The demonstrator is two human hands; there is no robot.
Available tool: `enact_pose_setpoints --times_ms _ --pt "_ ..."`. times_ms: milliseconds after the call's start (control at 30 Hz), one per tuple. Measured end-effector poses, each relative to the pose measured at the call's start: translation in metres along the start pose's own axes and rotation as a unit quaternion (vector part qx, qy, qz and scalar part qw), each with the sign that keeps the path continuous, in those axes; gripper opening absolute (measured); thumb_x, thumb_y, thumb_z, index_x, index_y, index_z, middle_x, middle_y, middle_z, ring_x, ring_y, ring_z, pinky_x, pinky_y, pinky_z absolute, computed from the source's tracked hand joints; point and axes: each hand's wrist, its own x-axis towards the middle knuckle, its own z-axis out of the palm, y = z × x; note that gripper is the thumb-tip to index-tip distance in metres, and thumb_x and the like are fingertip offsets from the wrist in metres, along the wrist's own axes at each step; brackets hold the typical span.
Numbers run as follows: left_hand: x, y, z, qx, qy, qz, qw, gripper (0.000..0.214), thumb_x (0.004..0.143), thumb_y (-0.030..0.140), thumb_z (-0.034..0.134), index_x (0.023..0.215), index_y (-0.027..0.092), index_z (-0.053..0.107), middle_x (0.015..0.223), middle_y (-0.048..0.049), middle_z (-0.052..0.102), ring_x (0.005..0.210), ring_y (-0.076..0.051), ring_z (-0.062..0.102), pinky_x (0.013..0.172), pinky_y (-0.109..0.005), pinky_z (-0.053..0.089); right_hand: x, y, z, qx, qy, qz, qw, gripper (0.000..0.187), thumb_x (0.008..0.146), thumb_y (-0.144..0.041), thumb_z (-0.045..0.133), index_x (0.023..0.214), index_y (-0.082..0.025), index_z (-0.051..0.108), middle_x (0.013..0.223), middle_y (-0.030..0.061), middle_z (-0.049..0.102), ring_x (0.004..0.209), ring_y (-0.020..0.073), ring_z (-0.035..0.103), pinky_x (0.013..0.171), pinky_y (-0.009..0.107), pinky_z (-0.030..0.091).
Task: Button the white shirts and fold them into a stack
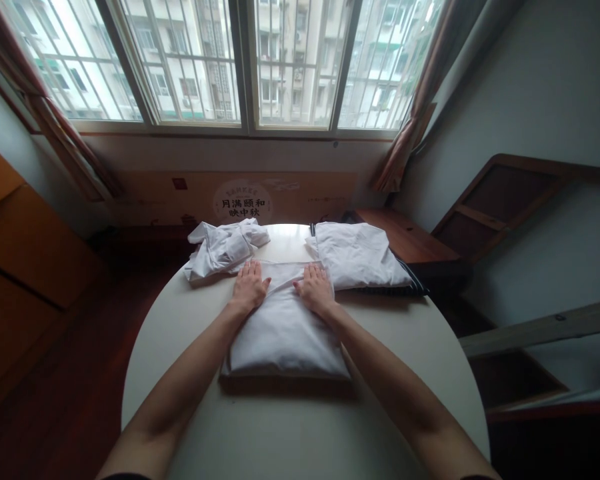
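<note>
A white garment [285, 333], folded into a thick rectangle, lies in front of me on the round table. My left hand [251, 287] rests flat on its far left corner, fingers stretched out and pointing away from me. On the far right corner my right hand [315, 288] lies the same way, palm down with the fingers extended. Neither hand grips the cloth. The garment's exact kind cannot be made out. Just beyond my left hand is a crumpled white cloth [225, 247]. Beyond my right hand sits another folded white garment [360, 253] on top of dark striped fabric [417, 283].
The cream round table [175, 347] carries all the cloth. Behind it stand a printed panel [300, 193] and a barred window [295, 67] with tied curtains. A low wooden cabinet [405, 233] is at the back right, and orange-brown cabinets [25, 267] line the left.
</note>
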Motion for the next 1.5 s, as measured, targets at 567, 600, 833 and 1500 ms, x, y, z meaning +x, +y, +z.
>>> enact_pose_setpoints --times_ms 567,600,833,1500 --pt "-0.103 -0.053 -0.033 -0.152 -0.090 0.219 0.960 0.071 0.085 0.056 0.048 0.142 0.015 0.038 0.139 -0.0151 0.048 0.125 -0.027 0.047 0.104 -0.041 0.038 -0.135 0.027 -0.015 0.091 -0.088 -0.223 0.966 0.072 0.090 -0.057 0.040 0.142 -0.007 0.037 0.148 0.0197 0.034 0.139 0.0303 0.028 0.113 0.050 0.024" --pt "-0.086 -0.055 -0.038 -0.184 -0.051 0.177 0.966 0.062 0.087 0.050 0.048 0.138 0.016 0.042 0.132 -0.0139 0.055 0.117 -0.025 0.053 0.099 -0.040 0.043 -0.134 0.024 -0.020 0.102 -0.073 -0.206 0.970 0.065 0.091 -0.053 0.040 0.139 -0.009 0.043 0.145 0.0190 0.039 0.136 0.0299 0.033 0.112 0.050 0.026" --pt "0.055 -0.055 -0.041 -0.195 -0.059 0.111 0.973 0.040 0.074 0.039 0.063 0.105 0.014 0.066 0.097 -0.0086 0.068 0.091 -0.022 0.060 0.083 -0.031 0.046 -0.099 -0.057 -0.030 0.152 -0.007 -0.365 0.918 0.065 0.084 -0.058 0.053 0.131 -0.012 0.049 0.132 0.0160 0.053 0.124 0.0277 0.045 0.106 0.043 0.034" --pt "0.087 -0.052 -0.035 -0.190 0.056 0.042 0.979 0.018 0.079 0.026 0.057 0.094 0.017 0.062 0.093 -0.0082 0.065 0.083 -0.019 0.058 0.076 -0.029 0.044 -0.092 -0.084 -0.017 0.263 -0.164 -0.425 0.851 0.062 0.088 -0.054 0.050 0.140 -0.020 0.041 0.139 0.0093 0.049 0.134 0.0221 0.037 0.116 0.043 0.014"
